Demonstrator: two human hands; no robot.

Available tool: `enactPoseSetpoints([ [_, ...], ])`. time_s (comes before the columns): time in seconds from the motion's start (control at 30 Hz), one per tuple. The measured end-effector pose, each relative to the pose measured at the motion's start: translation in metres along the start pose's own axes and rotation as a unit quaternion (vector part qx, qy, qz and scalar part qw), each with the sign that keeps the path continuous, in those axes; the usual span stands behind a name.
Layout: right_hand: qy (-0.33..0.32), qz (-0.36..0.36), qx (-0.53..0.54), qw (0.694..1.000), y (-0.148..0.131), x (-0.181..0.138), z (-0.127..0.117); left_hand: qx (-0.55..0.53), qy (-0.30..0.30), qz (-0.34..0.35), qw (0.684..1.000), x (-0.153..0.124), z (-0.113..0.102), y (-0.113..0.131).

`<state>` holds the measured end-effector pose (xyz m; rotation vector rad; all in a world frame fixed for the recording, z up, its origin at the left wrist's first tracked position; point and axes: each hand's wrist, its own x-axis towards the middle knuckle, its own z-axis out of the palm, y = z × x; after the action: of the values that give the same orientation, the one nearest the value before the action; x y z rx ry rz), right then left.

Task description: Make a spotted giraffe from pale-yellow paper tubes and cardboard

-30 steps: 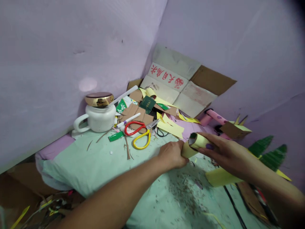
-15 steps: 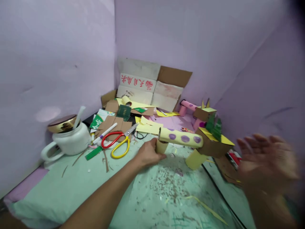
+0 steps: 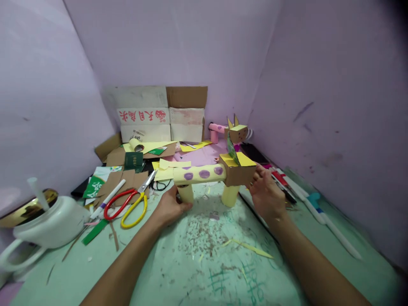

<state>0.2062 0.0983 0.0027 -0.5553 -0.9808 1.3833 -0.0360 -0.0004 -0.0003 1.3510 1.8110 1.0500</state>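
Note:
A toy animal made of paper and cardboard stands on the green table cover. Its body is a pale yellow paper tube [image 3: 204, 174] with purple spots, lying level on two upright yellow tube legs. At the right end sits a brown cardboard box head [image 3: 239, 175] with yellow paper and an upright green piece on top. My left hand [image 3: 170, 207] is closed around the left leg [image 3: 186, 193]. Beside the right end of the head is my right hand [image 3: 267, 193], fingers loosely extended against or just behind its corner. The right leg [image 3: 230, 195] stands free of both hands.
Scissors [image 3: 127, 208], a white marker [image 3: 110, 197] and a white teapot-like cup [image 3: 52, 223] lie left. Behind stand a printed cardboard panel [image 3: 145, 119] and a pink spotted toy animal [image 3: 218, 128]. Several markers [image 3: 306, 197] lie right; shavings [image 3: 204, 233] litter the front.
My right hand has come in from the far right to the box head. The view has turned rightward, and my left hand still holds the left leg.

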Motion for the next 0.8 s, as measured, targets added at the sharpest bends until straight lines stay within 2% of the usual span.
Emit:
enactPoseSetpoints([
  [0.4, -0.015, 0.009, 0.006, 1.000, 0.001, -0.001, 0.006, -0.016, 0.009, -0.010, 1.000, -0.001, -0.001, 0.007],
  [0.8, -0.003, 0.032, -0.008, 0.999, 0.006, -0.002, 0.008, -0.022, -0.020, -0.011, 1.000, -0.003, -0.004, 0.009],
])
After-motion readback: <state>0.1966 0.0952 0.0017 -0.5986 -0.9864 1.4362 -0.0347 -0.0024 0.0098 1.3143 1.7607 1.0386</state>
